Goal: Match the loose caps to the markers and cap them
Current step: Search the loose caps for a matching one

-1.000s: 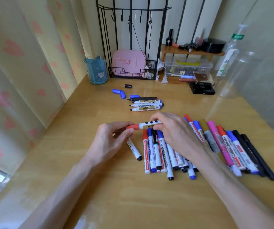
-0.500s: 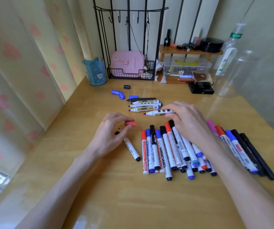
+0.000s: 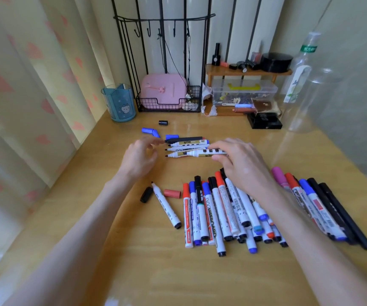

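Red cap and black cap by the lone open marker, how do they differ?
The red cap is red, the black cap black. The red cap lies right of the open marker, the black cap left of it. The red cap lies nearly level across the view; the black cap slants. Both lie loose on the table, on no marker.

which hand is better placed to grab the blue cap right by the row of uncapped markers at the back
Left. The left hand hovers open and holds nothing, close to the blue cap. The right hand grips a white marker.
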A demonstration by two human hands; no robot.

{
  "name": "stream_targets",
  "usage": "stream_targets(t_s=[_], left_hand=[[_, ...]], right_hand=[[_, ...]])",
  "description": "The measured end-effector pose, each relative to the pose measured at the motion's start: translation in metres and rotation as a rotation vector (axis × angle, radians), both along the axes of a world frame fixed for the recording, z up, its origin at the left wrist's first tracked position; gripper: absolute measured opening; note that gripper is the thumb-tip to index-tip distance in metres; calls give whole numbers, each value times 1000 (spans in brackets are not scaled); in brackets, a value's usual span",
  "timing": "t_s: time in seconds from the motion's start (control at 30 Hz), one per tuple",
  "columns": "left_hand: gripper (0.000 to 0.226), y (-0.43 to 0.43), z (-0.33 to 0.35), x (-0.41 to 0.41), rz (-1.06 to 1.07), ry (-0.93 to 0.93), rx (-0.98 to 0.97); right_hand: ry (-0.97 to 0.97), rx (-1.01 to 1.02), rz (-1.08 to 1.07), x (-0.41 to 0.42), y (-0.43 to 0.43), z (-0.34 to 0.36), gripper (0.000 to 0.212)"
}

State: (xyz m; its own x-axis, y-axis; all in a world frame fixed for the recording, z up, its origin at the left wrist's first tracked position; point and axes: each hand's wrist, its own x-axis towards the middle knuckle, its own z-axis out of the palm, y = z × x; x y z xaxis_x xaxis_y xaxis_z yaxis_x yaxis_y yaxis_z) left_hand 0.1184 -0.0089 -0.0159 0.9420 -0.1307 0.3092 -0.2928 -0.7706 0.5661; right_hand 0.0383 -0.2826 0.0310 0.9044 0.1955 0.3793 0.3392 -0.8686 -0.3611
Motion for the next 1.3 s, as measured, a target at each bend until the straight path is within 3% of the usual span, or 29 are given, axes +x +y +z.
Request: stream_targets(t_s=[0.13,0.23,0.47,0.6,0.7,0.83,1.03,1.3], left_hand=[[51,-3,-7,43,69,76,117],[42,-3,-11,66,95,117,227],[16,10,-10,68,147,4,256],[28,23,-1,44,179,45,-1],[18,27,11,6,28,-24,-143],[13,19,21,-50,-184,25,-328],[12,22,13,-88,-184,34,-446],[18,27,12,-90,-190,-10,-346]], right_hand=[[-6,31,-11,6,-4,-2,28],[-17,50,-20,8,-8,-3,27],[2,51,-38,9,-11,-5,28],[11,55,-24,6,-8,-4,27],[4,74,12,4,-2,-4,26],[-22,90,99,-1,15,-5,24],[-65,91,155,-10,34,-6,24],[-131,56,183,-14,46,-15,26]])
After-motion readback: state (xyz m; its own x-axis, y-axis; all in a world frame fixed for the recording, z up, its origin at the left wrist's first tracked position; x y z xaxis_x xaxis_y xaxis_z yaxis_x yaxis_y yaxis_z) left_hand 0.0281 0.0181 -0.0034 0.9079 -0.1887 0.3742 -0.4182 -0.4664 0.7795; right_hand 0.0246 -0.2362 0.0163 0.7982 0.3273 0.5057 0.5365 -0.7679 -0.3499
